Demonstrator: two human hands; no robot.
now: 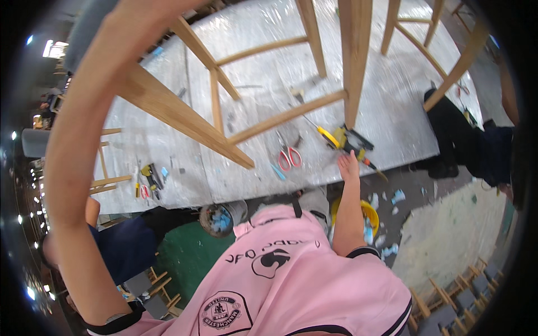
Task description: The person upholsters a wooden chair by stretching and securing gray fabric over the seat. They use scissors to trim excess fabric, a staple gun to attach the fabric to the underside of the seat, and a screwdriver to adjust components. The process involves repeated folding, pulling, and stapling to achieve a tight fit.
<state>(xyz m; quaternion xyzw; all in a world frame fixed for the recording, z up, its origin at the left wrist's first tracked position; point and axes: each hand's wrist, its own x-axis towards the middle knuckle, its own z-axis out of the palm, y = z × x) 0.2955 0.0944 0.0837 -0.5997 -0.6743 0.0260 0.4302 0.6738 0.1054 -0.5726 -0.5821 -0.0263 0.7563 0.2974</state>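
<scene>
A wooden chair frame stands on the plastic-covered table in front of me, its legs and crossbars close to the camera. My left arm rises along the left side and over the chair; its hand is beyond the top edge, so what it touches is hidden. My right hand is at the table's near edge, fingers stretched out toward an olive-and-black staple gun, at or very near its handle. Left of the gun lie a yellow-handled screwdriver and red-handled cutters.
Another chair frame stands on the table at right. More tools, including a second staple gun, lie at left. Below the edge are a bucket and a yellow tub with blue scraps. People stand at both sides.
</scene>
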